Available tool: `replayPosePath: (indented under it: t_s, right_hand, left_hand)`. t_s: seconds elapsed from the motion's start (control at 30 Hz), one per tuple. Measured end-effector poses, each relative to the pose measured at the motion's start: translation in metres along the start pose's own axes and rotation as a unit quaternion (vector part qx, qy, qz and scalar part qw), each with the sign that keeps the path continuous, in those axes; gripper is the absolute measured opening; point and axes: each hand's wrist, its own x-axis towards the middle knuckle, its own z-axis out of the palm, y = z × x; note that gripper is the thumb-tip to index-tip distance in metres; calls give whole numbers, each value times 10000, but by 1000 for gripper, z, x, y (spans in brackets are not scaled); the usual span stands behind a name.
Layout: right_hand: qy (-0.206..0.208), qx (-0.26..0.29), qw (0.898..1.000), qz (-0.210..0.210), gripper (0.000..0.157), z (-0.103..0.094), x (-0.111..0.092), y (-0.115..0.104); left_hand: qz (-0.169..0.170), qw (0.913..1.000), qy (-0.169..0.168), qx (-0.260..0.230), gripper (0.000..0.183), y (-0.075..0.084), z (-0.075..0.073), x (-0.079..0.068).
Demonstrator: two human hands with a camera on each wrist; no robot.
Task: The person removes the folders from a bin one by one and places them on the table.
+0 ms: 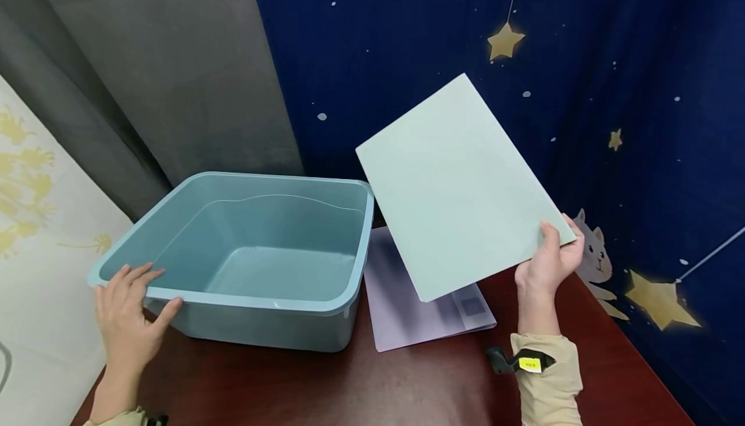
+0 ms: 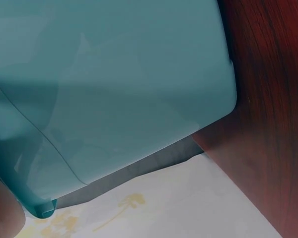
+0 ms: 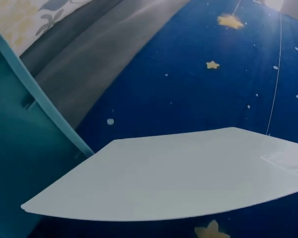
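My right hand [image 1: 550, 255] pinches one corner of a pale green folder [image 1: 460, 187], thumb on its upper face. The folder is held up and tilted, its far corners in front of the blue curtain. In the right wrist view the folder's other face [image 3: 154, 178] shows, with a clear pocket at the right edge. On the near left rim of a blue-green plastic tub [image 1: 256, 322] rests my left hand [image 1: 128, 316], fingers spread over the edge. Inside the tub only its bare walls and bottom show. A lilac folder [image 1: 401, 303] lies on the table, partly hidden beneath the raised one.
The tub stands on a dark red-brown wooden table [image 1: 244, 381]. Behind hang a grey curtain [image 1: 192, 57] and a navy curtain [image 1: 396, 38] with stars. White cloth [image 1: 52, 297] with yellow flowers covers the left side.
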Motion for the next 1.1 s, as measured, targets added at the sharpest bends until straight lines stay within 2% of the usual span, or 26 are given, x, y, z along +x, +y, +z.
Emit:
replayPosePath:
  t_s: [0.7,0.93,1.1]
  right_hand:
    - [984,-499,9939,38,28,-60,24,-5]
    - [1217,-682,9898,302,29,-79,27,-5]
    - [1398,-812,9863,339,28,-90,27,-3]
  left_hand:
    - [65,9999,85,-35,72,-4,2,-2]
    - [65,9999,85,-68,70,-5,-1,-1]
    - [25,9999,58,-78,70,-6,-2,-2]
